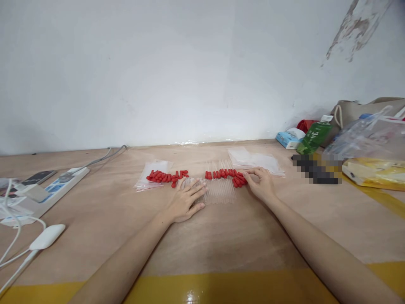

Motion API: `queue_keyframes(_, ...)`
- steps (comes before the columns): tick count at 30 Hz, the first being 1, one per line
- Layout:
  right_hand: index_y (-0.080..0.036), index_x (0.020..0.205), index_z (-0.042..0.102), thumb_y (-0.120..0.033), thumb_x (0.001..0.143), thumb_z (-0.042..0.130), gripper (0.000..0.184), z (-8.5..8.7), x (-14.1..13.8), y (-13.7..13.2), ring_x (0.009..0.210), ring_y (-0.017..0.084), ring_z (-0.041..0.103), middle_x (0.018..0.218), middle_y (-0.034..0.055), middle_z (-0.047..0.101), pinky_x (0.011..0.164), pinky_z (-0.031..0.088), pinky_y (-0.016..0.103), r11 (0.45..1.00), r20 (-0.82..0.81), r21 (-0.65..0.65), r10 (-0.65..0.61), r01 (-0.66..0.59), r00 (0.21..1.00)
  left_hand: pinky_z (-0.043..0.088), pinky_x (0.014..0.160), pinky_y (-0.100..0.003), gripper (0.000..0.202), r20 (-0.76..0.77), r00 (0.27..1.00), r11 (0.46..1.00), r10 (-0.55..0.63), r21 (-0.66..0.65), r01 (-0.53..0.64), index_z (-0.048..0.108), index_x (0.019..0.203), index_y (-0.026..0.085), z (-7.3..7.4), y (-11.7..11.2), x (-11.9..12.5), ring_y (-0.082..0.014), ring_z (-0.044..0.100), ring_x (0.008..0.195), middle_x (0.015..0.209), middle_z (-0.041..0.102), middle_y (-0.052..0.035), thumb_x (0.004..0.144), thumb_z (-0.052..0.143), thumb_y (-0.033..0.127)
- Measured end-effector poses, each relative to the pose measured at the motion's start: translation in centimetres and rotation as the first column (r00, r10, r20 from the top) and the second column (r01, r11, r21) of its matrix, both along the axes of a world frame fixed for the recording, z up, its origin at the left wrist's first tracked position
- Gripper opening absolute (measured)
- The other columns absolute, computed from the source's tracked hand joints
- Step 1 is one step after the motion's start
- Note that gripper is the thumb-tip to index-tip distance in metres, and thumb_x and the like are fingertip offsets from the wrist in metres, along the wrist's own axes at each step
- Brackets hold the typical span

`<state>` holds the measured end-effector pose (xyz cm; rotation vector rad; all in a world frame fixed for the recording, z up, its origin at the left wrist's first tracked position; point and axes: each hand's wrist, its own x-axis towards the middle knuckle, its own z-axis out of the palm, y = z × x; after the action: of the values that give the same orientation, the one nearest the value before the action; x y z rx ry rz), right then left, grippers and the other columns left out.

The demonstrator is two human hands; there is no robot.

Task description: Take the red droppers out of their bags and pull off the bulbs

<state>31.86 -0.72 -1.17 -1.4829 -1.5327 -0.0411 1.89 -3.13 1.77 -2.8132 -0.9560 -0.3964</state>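
Thin clear tubes (221, 192) lie side by side in a row at the middle of the table. My left hand (187, 197) rests flat on the left part of that row, fingers spread. Along the row's far ends are several red rubber bulbs (221, 173), with a few more bunched at the right. My right hand (260, 182) is closed, its thumb and forefinger pinched at a red bulb (241, 179) at the right end; the fingertips partly hide the contact. Beyond my left hand, a heap of red bulbs (161, 176) lies partly on clear plastic bags (144, 182).
More clear bags (259, 161) lie behind my right hand. To the left are a power strip (60, 185), white cables and a white adapter (48, 237). At right stand a green bottle (314, 136), a tissue pack (288, 138) and plastic bags (363, 135). The wall (190, 84) closes the back.
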Motion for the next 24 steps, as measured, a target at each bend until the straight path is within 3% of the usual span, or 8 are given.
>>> queue_keyframes(4,-0.024,0.075,0.068,-0.042,0.077,0.050,0.025,1.5,-1.1,-0.1,0.082,0.022,0.051,0.078,0.0044,0.063,0.073,0.032,0.036,0.996,0.082,-0.080,-0.032,0.039,0.996,0.000,0.104,-0.056,0.042,0.023,1.000,1.000,0.012,-0.002,-0.012,0.040,0.129,0.027,-0.1,-0.1,0.1,-0.0244,0.033,0.127,0.130,0.047,-0.0050,0.090,0.034,0.042)
queue_keyframes(10,-0.027,0.085,0.069,-0.034,0.074,0.052,0.022,4.0,-3.6,1.7,0.089,0.027,0.050,0.088,0.0068,0.065,0.076,0.029,0.043,0.959,0.374,-0.282,0.088,0.023,0.923,0.003,0.103,-0.058,0.044,0.092,0.994,0.998,0.055,0.025,-0.058,0.044,0.125,0.023,-0.4,-0.2,-0.1,-0.0267,0.036,0.124,0.128,0.049,-0.0090,0.087,0.040,0.044)
queue_keyframes(13,-0.026,0.093,0.067,-0.025,0.069,0.054,0.028,4.6,-4.4,2.5,0.093,0.029,0.050,0.092,0.0082,0.065,0.082,0.026,0.050,0.929,0.437,-0.369,0.158,0.017,0.885,0.007,0.102,-0.058,0.044,0.138,0.989,0.997,0.056,0.037,-0.062,0.045,0.125,0.022,-0.6,-0.3,-0.2,-0.0270,0.039,0.122,0.126,0.051,-0.0102,0.086,0.042,0.042)
queue_keyframes(15,-0.027,0.089,0.068,-0.020,0.066,0.054,0.027,5.0,-4.9,2.5,0.092,0.029,0.050,0.085,0.0072,0.066,0.085,0.023,0.054,0.911,0.449,-0.412,0.193,0.010,0.872,0.009,0.102,-0.058,0.043,0.169,0.983,0.996,0.065,0.045,-0.074,0.046,0.124,0.022,-0.8,-0.3,-0.3,-0.0271,0.040,0.121,0.123,0.053,-0.0104,0.086,0.044,0.040)
queue_keyframes(18,-0.028,0.079,0.068,-0.016,0.066,0.053,0.023,5.6,-5.4,2.1,0.090,0.028,0.051,0.074,0.0060,0.065,0.086,0.023,0.056,0.899,0.453,-0.437,0.213,0.008,0.866,0.009,0.103,-0.056,0.042,0.194,0.978,0.995,0.076,0.049,-0.087,0.047,0.123,0.021,-1.0,-0.3,-0.4,-0.0267,0.041,0.121,0.122,0.054,-0.0100,0.085,0.045,0.039)
queue_keyframes(24,-0.026,0.074,0.069,-0.014,0.071,0.052,0.021,5.3,-5.9,1.9,0.086,0.027,0.053,0.074,0.0077,0.063,0.086,0.022,0.057,0.909,0.487,-0.416,0.198,0.026,0.850,0.006,0.103,-0.057,0.042,0.210,0.974,0.996,0.082,0.030,-0.090,0.048,0.123,0.020,-1.3,-0.2,-0.5,-0.0271,0.041,0.121,0.122,0.054,-0.0106,0.086,0.043,0.040)
